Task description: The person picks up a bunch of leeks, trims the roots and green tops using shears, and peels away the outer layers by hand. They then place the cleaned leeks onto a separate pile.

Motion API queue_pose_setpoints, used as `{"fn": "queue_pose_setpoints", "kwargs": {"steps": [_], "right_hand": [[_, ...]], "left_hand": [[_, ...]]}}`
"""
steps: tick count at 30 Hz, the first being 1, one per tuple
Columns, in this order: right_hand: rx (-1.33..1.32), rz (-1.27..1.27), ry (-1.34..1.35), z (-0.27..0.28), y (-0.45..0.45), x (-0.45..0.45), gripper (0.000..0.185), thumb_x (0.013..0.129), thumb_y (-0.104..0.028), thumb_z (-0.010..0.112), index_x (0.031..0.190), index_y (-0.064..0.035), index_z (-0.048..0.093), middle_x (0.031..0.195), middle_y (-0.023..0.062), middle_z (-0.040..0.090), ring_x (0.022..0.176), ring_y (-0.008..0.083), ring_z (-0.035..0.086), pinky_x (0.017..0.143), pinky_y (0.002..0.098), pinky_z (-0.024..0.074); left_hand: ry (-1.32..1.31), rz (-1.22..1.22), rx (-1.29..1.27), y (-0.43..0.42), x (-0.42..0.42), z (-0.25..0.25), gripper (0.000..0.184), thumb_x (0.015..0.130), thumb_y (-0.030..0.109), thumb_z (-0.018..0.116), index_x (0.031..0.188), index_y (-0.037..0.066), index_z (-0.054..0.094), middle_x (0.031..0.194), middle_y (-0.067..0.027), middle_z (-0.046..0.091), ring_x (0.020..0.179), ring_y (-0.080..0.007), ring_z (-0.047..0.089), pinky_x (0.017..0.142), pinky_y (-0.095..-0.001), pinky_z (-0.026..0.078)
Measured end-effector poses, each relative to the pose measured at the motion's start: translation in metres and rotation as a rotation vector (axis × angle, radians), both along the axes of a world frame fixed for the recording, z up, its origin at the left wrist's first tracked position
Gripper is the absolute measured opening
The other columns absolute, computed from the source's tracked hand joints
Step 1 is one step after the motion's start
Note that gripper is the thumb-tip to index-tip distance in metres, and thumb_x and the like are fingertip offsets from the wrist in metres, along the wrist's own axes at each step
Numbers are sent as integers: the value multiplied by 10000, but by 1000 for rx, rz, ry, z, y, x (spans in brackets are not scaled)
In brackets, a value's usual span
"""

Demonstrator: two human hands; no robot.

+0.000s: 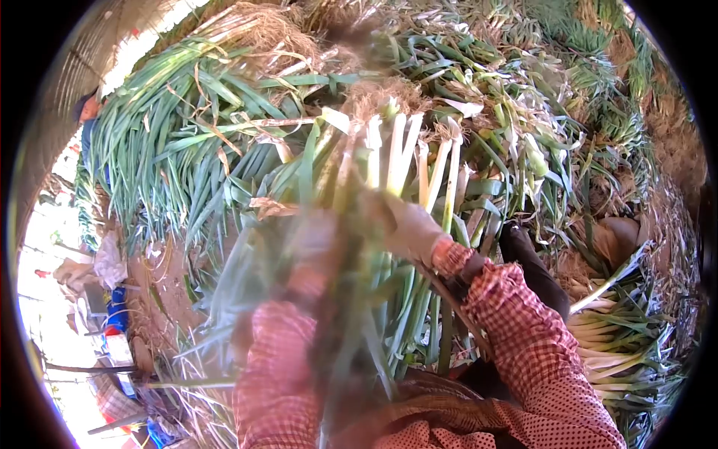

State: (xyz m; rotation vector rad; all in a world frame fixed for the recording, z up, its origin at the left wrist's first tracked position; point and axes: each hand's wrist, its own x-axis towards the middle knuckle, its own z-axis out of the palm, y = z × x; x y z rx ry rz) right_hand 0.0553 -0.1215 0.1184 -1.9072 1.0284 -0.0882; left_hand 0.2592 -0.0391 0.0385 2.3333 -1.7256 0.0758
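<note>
Several leeks (396,153) with pale shafts and rooty ends pointing away from me stand in front of me, their green leaves trailing toward my lap. My right hand (407,227) is over the shafts, its fingers curled around a leek, with the fingertips partly blurred. Beside it, my left hand (314,236) is smeared by motion among green leaves (254,277), so its fingers cannot be made out. Blurred stalks and leaves run between the two hands. Both arms wear red checked sleeves.
A large heap of leafy leeks (164,142) lies at the back left, and more cover the back right. Cleaned leeks (598,344) with white shafts lie at my right. A dark boot or leg (531,266) shows nearby. Bags and a blue item (116,307) lie left.
</note>
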Motion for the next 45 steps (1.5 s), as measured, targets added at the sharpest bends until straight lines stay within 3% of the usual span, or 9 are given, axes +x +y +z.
{"fn": "queue_pose_setpoints", "kwargs": {"steps": [9,13,19,25,32,37,40,41,45], "right_hand": [[-69,-39,-198,-18,-15,-6,623,788,-168,654,1386,-109,487,1018,185,696,910,334,707,839,431,562],[158,35,-328,-1,40,-63,778,758,-148,665,1486,-109,393,1014,196,694,951,345,703,857,421,556],[-53,-112,-174,-22,2,-17,760,773,-164,672,1479,-102,399,1106,205,675,1012,345,688,879,400,551],[17,-201,-226,-37,-35,0,710,770,-191,722,1425,-80,471,1090,179,688,979,330,689,866,383,554],[204,-95,-510,-56,40,-90,858,736,-189,760,1502,-34,404,1019,117,680,960,167,645,880,306,518],[105,-213,-278,-48,19,-73,845,747,-188,710,1508,-46,372,1093,184,685,974,264,690,865,360,550],[90,-147,-241,-32,13,-73,834,755,-175,695,1510,-57,362,1094,172,681,958,260,691,851,359,561],[110,-79,-256,-29,18,-77,834,754,-172,696,1509,-57,361,1090,166,681,952,259,691,851,359,563],[181,-164,-477,-27,12,-102,823,774,-95,676,1526,-54,343,1081,133,678,922,204,686,793,314,578]], "left_hand": [[39,139,553,-10,-40,68,341,927,296,631,1105,6,603,1041,-200,707,962,-341,707,814,-456,551],[1137,93,176,-11,22,30,322,911,50,571,1218,-50,579,948,-93,688,854,-161,658,757,-302,543],[1161,20,96,-13,20,-10,354,887,45,553,1234,-19,584,951,-74,674,842,-165,625,748,-284,517],[1295,182,235,-8,-25,42,383,847,36,597,1229,14,585,960,-109,661,766,-189,644,693,-308,535],[558,103,170,-16,-59,54,387,763,184,677,1097,-6,631,1029,-239,691,1000,-343,677,865,-421,522],[282,195,323,-35,-68,40,623,790,509,730,1153,13,629,1152,-247,679,1120,-404,643,955,-472,499],[505,256,490,-47,-48,20,630,798,513,726,1188,22,663,1182,-260,670,1134,-409,639,940,-455,515],[683,237,567,-50,-40,22,639,796,319,766,1270,-67,577,1076,-236,691,994,-283,684,875,-356,531],[825,342,238,-39,-63,74,506,843,200,762,1235,-68,585,1099,-183,680,953,-248,664,906,-336,527]]}}
